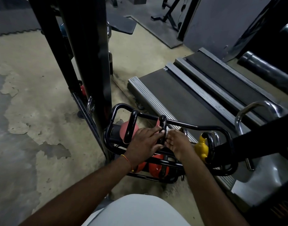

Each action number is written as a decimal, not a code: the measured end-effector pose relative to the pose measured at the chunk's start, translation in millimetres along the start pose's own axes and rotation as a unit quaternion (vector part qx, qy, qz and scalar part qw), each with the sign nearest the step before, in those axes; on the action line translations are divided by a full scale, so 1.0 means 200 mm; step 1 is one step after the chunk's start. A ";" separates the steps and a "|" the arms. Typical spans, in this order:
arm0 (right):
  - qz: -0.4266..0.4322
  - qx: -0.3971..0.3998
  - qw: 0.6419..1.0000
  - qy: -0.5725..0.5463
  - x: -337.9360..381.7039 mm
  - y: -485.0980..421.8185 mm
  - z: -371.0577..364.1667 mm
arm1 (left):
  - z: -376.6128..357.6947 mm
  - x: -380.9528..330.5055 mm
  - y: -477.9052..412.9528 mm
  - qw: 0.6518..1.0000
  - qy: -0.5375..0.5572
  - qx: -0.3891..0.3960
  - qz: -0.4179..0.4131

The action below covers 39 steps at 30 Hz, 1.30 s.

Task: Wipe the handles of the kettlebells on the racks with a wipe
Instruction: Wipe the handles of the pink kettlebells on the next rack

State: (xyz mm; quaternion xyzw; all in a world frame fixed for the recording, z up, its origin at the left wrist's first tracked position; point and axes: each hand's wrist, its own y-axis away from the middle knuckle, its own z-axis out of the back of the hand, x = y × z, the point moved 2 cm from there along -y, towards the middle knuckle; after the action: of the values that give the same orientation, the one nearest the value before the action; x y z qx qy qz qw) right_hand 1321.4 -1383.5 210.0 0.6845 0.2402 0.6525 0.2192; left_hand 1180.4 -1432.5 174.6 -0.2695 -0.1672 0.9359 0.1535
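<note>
Open floor — hands, handle, perhaps wipe

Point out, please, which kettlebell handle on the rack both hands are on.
The middle black handle, between the pink kettlebell and the yellow kettlebell. The left hand grips it; the right hand holds a white wipe against it.

The low black tubular rack in front of me stands on a worn, patchy concrete floor. Its upper tier carries pink kettlebells and, further right, a yellow kettlebell. Red kettlebells sit on the tier below. Two treadmill decks rest on the floor just beside the rack.
</note>
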 end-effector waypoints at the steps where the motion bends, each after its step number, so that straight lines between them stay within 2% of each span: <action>1: -0.005 -0.002 1.000 -0.020 0.02 -0.02 -0.02 | 0.00 0.00 0.00 1.000 -0.001 -0.002 0.000; 4: -0.011 -0.017 0.999 -0.036 0.13 -0.12 -0.07 | -0.01 0.00 0.00 1.000 -0.003 -0.003 -0.002; 5: 0.001 -0.025 1.000 -0.007 0.15 -0.15 -0.07 | -0.01 0.00 0.00 1.000 -0.006 -0.002 -0.004; 7: 0.081 -0.051 0.984 0.149 0.19 -0.21 -0.03 | -0.01 0.01 0.02 1.000 -0.011 -0.002 -0.013; 9: 0.169 -0.063 0.922 0.341 0.25 -0.25 0.00 | -0.02 0.01 0.05 1.000 -0.018 -0.011 -0.023; 11: 0.214 -0.026 0.858 0.467 0.35 -0.27 -0.02 | -0.03 0.00 0.09 0.999 -0.024 -0.023 -0.029; 13: 0.247 0.038 0.763 0.597 0.46 -0.28 -0.10 | -0.04 -0.02 0.12 0.998 -0.034 -0.032 -0.032; 16: 0.228 0.146 0.573 0.774 0.55 -0.29 -0.28 | -0.06 -0.02 0.14 0.999 -0.024 -0.031 -0.018; 18: 0.208 0.194 0.432 0.856 0.55 -0.26 -0.39 | -0.06 -0.03 0.15 1.000 -0.003 -0.027 -0.004; 19: 0.204 0.213 0.378 0.878 0.53 -0.25 -0.43 | -0.06 -0.03 0.15 1.000 0.005 -0.028 0.004; 22: 0.138 0.256 0.275 0.917 0.44 -0.17 -0.52 | -0.06 -0.05 0.15 0.999 -0.005 -0.038 0.020; 24: 0.090 0.274 0.222 0.931 0.39 -0.20 -0.55 | -0.06 -0.06 0.15 0.999 -0.014 -0.044 0.023; 26: 0.093 0.251 0.224 0.937 0.41 -0.28 -0.55 | -0.06 -0.06 0.14 0.998 -0.013 -0.055 0.021; 29: 0.179 0.180 0.254 0.933 0.52 -0.33 -0.54 | -0.06 -0.06 0.15 0.998 -0.015 -0.060 0.014; 32: 0.208 0.208 0.294 0.910 0.54 -0.36 -0.48 | -0.06 -0.05 0.14 0.998 -0.030 -0.054 0.008; 34: 0.214 0.192 0.375 0.881 0.53 -0.37 -0.42 | -0.07 -0.05 0.14 0.998 -0.032 -0.054 0.003; 37: 0.227 0.108 0.545 0.800 0.55 -0.39 -0.27 | -0.07 -0.05 0.13 0.998 -0.050 -0.044 0.005; 39: 0.232 0.047 0.680 0.693 0.50 -0.37 -0.15 | -0.06 -0.05 0.12 0.998 -0.050 -0.044 0.009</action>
State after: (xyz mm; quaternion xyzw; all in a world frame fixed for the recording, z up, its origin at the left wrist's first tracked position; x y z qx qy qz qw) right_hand 1291.9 -1264.0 245.7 0.0793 0.1873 0.9582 -0.2010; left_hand 1191.0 -1454.8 160.3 -0.2301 -0.2135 0.9412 0.1246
